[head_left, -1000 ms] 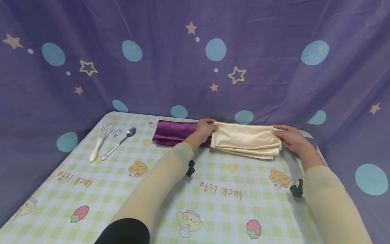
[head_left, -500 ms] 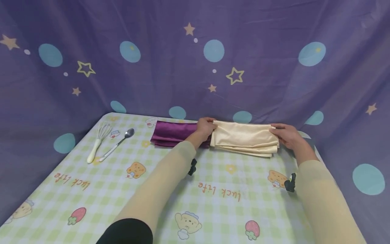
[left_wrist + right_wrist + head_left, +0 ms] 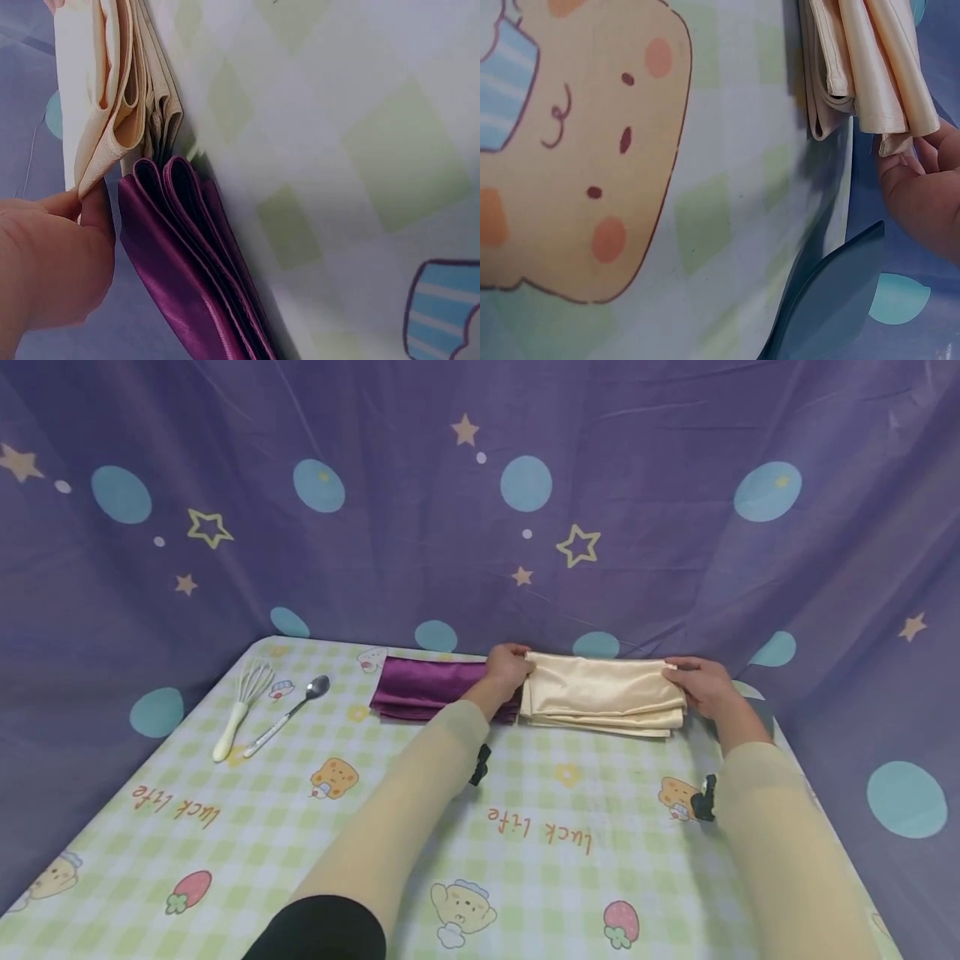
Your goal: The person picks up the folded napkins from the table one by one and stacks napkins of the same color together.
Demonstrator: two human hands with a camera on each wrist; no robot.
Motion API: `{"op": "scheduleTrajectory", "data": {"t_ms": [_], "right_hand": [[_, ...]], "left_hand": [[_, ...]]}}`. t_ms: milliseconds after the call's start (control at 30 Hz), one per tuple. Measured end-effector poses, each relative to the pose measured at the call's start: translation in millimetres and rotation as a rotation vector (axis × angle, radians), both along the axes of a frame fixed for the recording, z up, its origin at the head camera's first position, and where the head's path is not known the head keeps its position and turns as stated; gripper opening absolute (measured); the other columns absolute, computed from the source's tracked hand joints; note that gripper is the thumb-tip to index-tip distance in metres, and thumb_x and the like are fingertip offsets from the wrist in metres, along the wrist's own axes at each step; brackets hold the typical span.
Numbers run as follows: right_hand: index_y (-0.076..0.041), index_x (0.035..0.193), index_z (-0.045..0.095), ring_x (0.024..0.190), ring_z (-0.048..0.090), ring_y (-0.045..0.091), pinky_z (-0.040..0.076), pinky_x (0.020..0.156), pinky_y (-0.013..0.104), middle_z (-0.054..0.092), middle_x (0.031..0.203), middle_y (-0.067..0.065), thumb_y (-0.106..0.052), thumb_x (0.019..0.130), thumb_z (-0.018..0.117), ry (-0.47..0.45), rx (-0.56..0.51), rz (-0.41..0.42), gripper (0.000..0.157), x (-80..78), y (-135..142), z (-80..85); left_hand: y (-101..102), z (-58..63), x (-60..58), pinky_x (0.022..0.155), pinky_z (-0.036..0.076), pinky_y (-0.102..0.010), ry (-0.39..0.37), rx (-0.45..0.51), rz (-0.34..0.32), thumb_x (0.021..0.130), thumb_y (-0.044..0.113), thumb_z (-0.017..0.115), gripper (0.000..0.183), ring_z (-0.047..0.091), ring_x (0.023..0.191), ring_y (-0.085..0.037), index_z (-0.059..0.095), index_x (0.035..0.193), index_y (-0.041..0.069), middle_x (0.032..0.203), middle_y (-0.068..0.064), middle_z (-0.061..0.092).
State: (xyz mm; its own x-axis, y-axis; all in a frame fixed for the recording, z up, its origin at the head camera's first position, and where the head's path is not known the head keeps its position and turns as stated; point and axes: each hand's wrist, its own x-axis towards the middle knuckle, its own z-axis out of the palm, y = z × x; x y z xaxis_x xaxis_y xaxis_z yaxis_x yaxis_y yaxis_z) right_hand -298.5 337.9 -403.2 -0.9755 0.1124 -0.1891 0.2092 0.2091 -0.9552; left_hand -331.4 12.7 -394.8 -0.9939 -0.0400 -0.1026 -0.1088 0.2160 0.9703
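A folded cream satin cloth (image 3: 603,689) lies in several layers near the table's back edge. My left hand (image 3: 508,667) pinches its back left corner, and the left wrist view shows thumb and finger on that fold of the cream cloth (image 3: 112,97). At the opposite end my right hand (image 3: 701,683) pinches the back right corner; in the right wrist view the layers of the cream cloth (image 3: 870,67) hang just over the fingertips. A folded purple satin cloth (image 3: 423,685) sits end to end with it on the left, partly hidden behind my left hand and forearm.
A whisk (image 3: 243,710) and a metal spoon (image 3: 288,717) with a pale handle lie at the left of the table. Its checked tablecloth (image 3: 525,893) carries cartoon prints. A dark blue-grey flat piece (image 3: 832,292) is by the right back corner. A purple curtain (image 3: 420,527) hangs behind.
Both hands keep hold of the cream cloth. Its front edge has shifted slightly back toward the curtain. My right hand and forearm have moved a little left. The purple cloth stays put.
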Motion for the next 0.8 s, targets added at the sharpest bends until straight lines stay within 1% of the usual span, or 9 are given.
{"op": "scheduleTrajectory", "data": {"t_ms": [100,267,333,400,467,533,633,700,800], "right_hand": [[0.009,0.148,0.042,0.065,0.059,-0.002,0.05,0.057,0.017,0.064,0.074,-0.015,-0.009,0.1,0.065,0.006,0.006,-0.01,0.056,-2.3,-1,-0.3],[0.007,0.15,0.041,0.066,0.059,-0.002,0.05,0.059,0.017,0.063,0.076,-0.016,-0.009,0.102,0.06,-0.019,0.045,-0.027,0.054,-2.9,-2,0.9],[0.005,0.151,0.041,0.071,0.061,-0.002,0.055,0.066,0.019,0.064,0.085,-0.012,-0.01,0.103,0.058,-0.03,0.042,-0.048,0.053,-1.7,-2,2.4],[0.006,0.15,0.041,0.077,0.063,-0.001,0.058,0.077,0.023,0.066,0.101,-0.002,-0.011,0.103,0.057,-0.027,0.04,-0.071,0.052,-0.2,-2,4.1],[0.005,0.149,0.043,0.081,0.064,0.001,0.058,0.084,0.028,0.063,0.116,0.009,-0.015,0.104,0.056,-0.022,0.044,-0.098,0.051,0.9,-3,5.9],[0.004,0.147,0.045,0.086,0.065,0.004,0.058,0.088,0.032,0.058,0.125,0.014,-0.018,0.105,0.055,-0.012,0.048,-0.11,0.049,1.1,-3,7.3],[0.004,0.141,0.05,0.091,0.065,0.009,0.057,0.09,0.035,0.06,0.118,0.009,-0.02,0.105,0.054,0.016,0.032,-0.114,0.044,2.2,-4,10.1],[0.002,0.134,0.054,0.092,0.064,0.01,0.057,0.09,0.035,0.063,0.106,-0.001,-0.02,0.105,0.054,0.038,0.016,-0.107,0.036,3.6,-4,12.4],[0.002,0.135,0.054,0.091,0.064,0.007,0.057,0.091,0.036,0.063,0.092,-0.014,-0.021,0.105,0.054,0.067,0.017,-0.089,0.038,5.1,-4,14.5]], "left_hand": [[-1,1.7,-0.3,0.074,0.055,-0.025,-0.007,-0.016,0.002,0.09,-0.008,0.067,0.035,0.063,0.087,-0.02,0.068,0.125,-0.003,0.125,-0.017,0.066],[-5,4.8,-0.7,0.08,0.056,-0.029,-0.026,0.003,-0.027,0.09,-0.009,0.063,0.044,0.066,0.101,-0.025,0.061,0.134,-0.005,0.129,-0.019,0.065],[-7,5.3,-1.6,0.085,0.057,-0.035,-0.035,0.029,-0.041,0.091,-0.009,0.062,0.046,0.066,0.104,-0.028,0.058,0.137,-0.005,0.129,-0.021,0.064],[-9,5.7,-2.3,0.089,0.057,-0.039,-0.039,0.065,-0.05,0.093,-0.008,0.061,0.045,0.066,0.106,-0.03,0.056,0.138,-0.007,0.129,-0.023,0.063],[-12,5.9,-3.2,0.092,0.056,-0.042,-0.038,0.101,-0.057,0.094,-0.007,0.061,0.044,0.065,0.109,-0.032,0.055,0.138,-0.008,0.129,-0.025,0.063],[-16,6.5,-3.8,0.094,0.055,-0.042,-0.033,0.131,-0.066,0.094,-0.008,0.06,0.044,0.064,0.112,-0.035,0.054,0.138,-0.01,0.128,-0.027,0.062],[-22,8.4,-3.8,0.097,0.053,-0.044,-0.026,0.163,-0.093,0.094,-0.008,0.06,0.045,0.061,0.118,-0.037,0.052,0.138,-0.012,0.129,-0.029,0.059],[-26,9.2,-4.2,0.1,0.051,-0.045,-0.025,0.189,-0.113,0.094,-0.008,0.059,0.046,0.059,0.12,-0.039,0.05,0.139,-0.013,0.13,-0.03,0.057],[-34,10.0,-4.9,0.102,0.05,-0.047,-0.029,0.234,-0.132,0.094,-0.008,0.059,0.047,0.057,0.122,-0.041,0.048,0.14,-0.014,0.131,-0.031,0.055]]}}
